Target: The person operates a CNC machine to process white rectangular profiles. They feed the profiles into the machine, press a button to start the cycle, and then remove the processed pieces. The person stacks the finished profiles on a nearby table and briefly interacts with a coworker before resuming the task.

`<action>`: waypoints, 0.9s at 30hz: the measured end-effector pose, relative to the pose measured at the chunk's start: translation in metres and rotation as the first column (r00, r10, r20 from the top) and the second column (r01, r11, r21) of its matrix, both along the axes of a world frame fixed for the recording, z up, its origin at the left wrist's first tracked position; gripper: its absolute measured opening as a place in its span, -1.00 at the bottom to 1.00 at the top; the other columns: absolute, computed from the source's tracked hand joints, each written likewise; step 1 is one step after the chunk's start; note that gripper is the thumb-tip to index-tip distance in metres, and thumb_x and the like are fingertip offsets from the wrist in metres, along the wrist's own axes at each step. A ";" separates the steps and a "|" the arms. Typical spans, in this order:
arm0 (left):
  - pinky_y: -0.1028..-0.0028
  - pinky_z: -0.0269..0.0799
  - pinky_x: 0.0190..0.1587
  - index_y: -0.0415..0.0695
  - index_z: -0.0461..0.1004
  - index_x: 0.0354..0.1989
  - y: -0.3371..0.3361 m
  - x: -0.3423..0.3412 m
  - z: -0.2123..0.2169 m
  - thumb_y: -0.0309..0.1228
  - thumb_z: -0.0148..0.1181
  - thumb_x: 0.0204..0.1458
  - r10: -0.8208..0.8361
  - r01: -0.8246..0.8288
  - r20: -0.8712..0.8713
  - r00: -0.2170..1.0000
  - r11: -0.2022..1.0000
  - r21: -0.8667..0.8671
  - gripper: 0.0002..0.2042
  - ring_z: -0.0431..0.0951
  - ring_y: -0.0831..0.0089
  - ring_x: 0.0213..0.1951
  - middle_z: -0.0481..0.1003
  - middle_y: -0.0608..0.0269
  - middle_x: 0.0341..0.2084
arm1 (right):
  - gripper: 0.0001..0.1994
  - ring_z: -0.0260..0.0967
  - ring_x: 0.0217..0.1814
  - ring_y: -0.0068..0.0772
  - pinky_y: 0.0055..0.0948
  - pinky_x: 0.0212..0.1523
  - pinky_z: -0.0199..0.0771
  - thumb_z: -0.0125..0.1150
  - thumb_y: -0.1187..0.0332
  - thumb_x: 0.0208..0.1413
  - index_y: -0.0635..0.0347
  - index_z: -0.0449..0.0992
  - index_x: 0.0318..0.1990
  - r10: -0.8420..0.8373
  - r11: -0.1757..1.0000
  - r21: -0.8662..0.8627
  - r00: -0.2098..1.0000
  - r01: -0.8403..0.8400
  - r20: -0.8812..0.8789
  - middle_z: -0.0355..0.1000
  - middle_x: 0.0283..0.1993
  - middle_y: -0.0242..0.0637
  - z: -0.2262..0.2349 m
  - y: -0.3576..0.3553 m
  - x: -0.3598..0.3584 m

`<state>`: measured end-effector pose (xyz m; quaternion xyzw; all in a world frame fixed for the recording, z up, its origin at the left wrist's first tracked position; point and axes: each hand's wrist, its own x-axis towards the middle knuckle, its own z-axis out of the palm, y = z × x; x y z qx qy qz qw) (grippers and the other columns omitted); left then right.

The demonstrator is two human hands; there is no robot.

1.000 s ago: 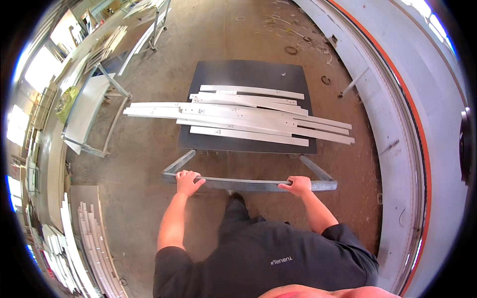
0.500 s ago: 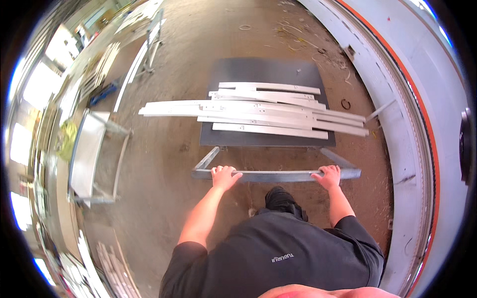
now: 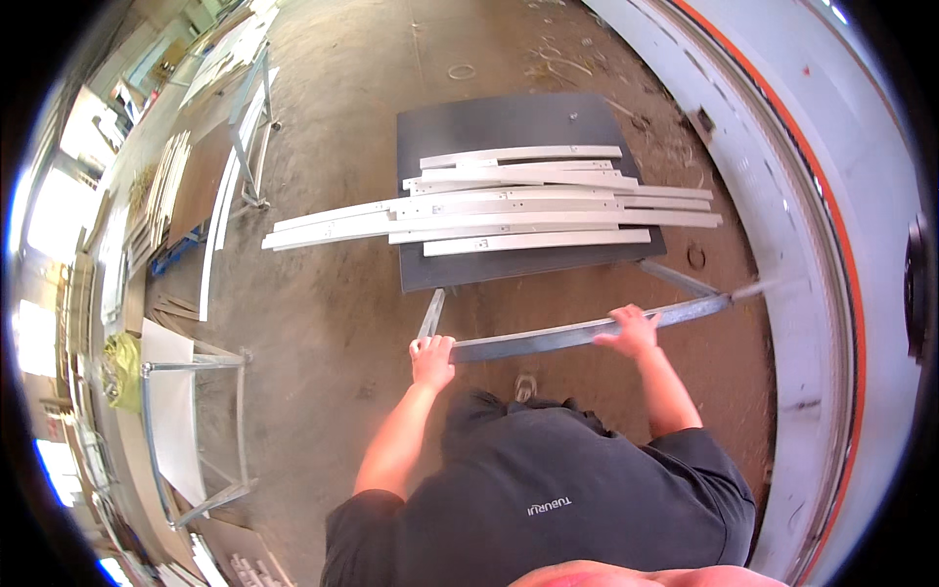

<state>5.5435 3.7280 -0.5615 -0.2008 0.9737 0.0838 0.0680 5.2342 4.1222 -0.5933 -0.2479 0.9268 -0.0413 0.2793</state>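
A grey metal push bar [image 3: 533, 339] runs across in front of me, joined by struts to a cart with a flat dark top [image 3: 509, 119]. My left hand [image 3: 431, 362] is closed round the bar near its left end. Further right, my right hand [image 3: 630, 331] grips the same bar with its fingers over the top and the thumb apart. Several long white strips [image 3: 504, 221] lie loosely stacked across the cart top, some overhanging at both sides. The cart's underside and wheels are hidden.
A long pale wall with an orange stripe [image 3: 782, 127] curves close along the right. At the left stands a metal-framed rack [image 3: 196, 363] beside a yellow-green bag [image 3: 122, 372]. Farther off are stacked boards [image 3: 168, 186] and another metal frame [image 3: 249, 127]. Loose scraps [image 3: 567, 68] litter the floor ahead.
The cart has turned slightly, the bar's right end now farther ahead than its left. My right hand has shifted forward with it. The rack at the left sits lower in view.
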 end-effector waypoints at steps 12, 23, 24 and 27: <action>-0.08 0.13 0.42 -0.05 0.36 0.38 -0.408 -0.459 -0.195 -0.35 0.30 0.08 -0.097 0.102 -0.050 0.994 0.987 0.122 -0.39 0.43 0.18 0.27 0.47 0.17 0.18 | -0.35 0.34 0.45 -0.12 0.43 0.62 -0.09 0.69 0.02 -0.21 -0.16 0.57 0.10 0.143 0.989 -0.004 0.977 -0.145 -0.155 0.51 0.21 -0.36 -0.232 -0.567 -0.389; 0.01 0.35 0.28 -0.02 0.48 0.27 -0.786 -0.673 -0.247 -0.27 0.28 0.18 -0.127 0.095 0.204 0.971 0.982 0.163 -0.54 0.51 0.19 0.23 0.54 0.28 0.21 | -0.63 0.44 0.27 -0.15 -0.03 0.41 0.28 0.50 0.25 -0.14 -0.06 0.63 -0.09 0.328 0.944 0.093 0.935 -0.317 -0.138 0.58 0.03 -0.30 -0.261 -0.858 -0.653; 0.01 0.38 0.24 -0.03 0.51 0.24 -0.823 -0.716 -0.261 -0.26 0.27 0.19 -0.080 0.044 0.217 0.973 0.985 0.169 -0.57 0.53 0.16 0.20 0.57 0.28 0.19 | -0.64 0.45 0.24 -0.16 -0.08 0.34 0.32 0.50 0.24 -0.16 -0.07 0.63 -0.12 0.332 0.943 0.069 0.929 -0.325 -0.164 0.58 -0.01 -0.32 -0.263 -0.884 -0.699; 0.14 0.46 0.16 -0.19 0.32 0.43 -0.894 -0.735 -0.294 -0.06 0.18 0.36 0.301 -0.466 0.356 0.885 0.556 0.688 -0.40 0.54 0.23 0.14 0.53 0.10 0.21 | -0.66 0.46 0.20 -0.19 -0.11 0.28 0.32 0.48 0.28 -0.17 -0.09 0.63 -0.14 0.366 0.931 0.051 0.917 -0.362 -0.159 0.58 -0.05 -0.37 -0.267 -0.950 -0.726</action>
